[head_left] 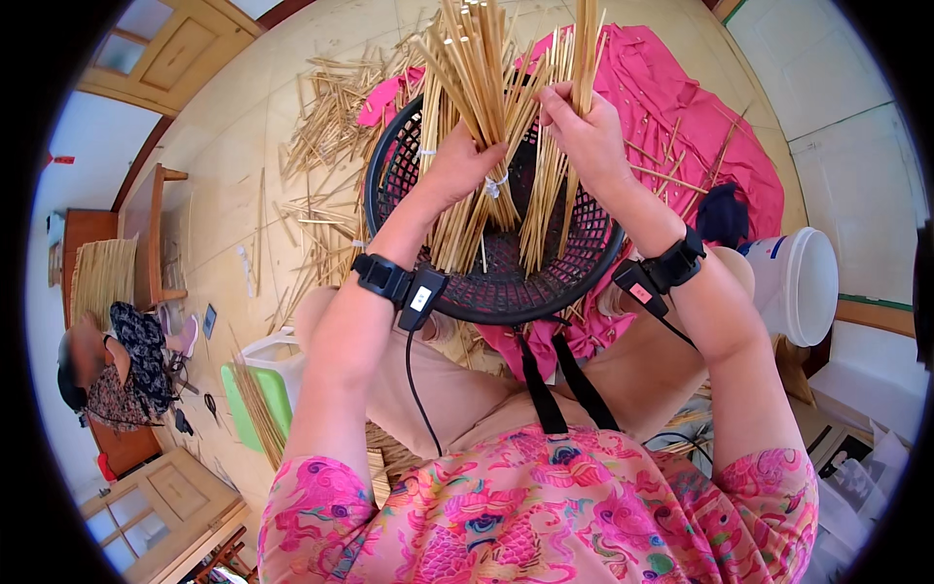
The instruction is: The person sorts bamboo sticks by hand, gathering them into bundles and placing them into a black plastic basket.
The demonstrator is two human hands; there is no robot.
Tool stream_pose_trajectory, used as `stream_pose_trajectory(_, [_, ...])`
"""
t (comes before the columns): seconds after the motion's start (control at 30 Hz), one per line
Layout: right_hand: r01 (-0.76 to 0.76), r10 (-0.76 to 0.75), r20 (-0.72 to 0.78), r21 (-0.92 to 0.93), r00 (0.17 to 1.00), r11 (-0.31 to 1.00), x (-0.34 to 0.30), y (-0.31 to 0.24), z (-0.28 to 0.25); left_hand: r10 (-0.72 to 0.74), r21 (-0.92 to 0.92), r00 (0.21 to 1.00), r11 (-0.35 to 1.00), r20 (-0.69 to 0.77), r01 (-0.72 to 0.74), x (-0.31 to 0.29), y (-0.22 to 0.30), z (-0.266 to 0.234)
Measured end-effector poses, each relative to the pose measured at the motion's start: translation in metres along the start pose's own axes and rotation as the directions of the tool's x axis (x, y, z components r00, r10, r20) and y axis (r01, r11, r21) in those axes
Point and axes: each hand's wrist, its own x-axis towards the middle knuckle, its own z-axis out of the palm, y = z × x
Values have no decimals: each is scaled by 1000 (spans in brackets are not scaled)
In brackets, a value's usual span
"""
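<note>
My left hand [460,167] is closed around a thick bundle of dry straw-coloured stalks [479,83], its thumb lying across the front. A pale tie [495,185] circles the bundle just below that hand. To the right, my right hand [590,134] is closed on a thinner upright group of stalks [586,54], with thumb and forefinger pinched at its left side. Both groups stand over a round black plastic basket [496,310] with openwork walls. More stalks lean inside it, their lower ends reaching toward its bottom.
Loose stalks [336,122] litter the tiled floor at the far left. Pink cloth [681,92] spreads behind and right of the basket. A white bucket [812,287] stands at right. On the left are a green and white stool [272,380] and another person [126,365] sitting beside stalks.
</note>
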Motion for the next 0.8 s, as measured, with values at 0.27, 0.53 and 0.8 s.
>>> stream_pose_trajectory(0.27, [-45, 44, 7, 78, 999, 996, -5, -4, -8, -59, 35, 997, 998, -40, 61, -15, -12, 4])
stream_pose_trajectory(0.53, [-59, 63, -29, 111, 998, 992, 1, -2, -24, -75, 18, 992, 997, -103, 77, -17, -1, 6])
stream_pose_trajectory(0.8, [-82, 69, -144, -87, 987, 993, -6, 128, -49, -145, 162, 983, 974, -109, 161, -20, -11, 1])
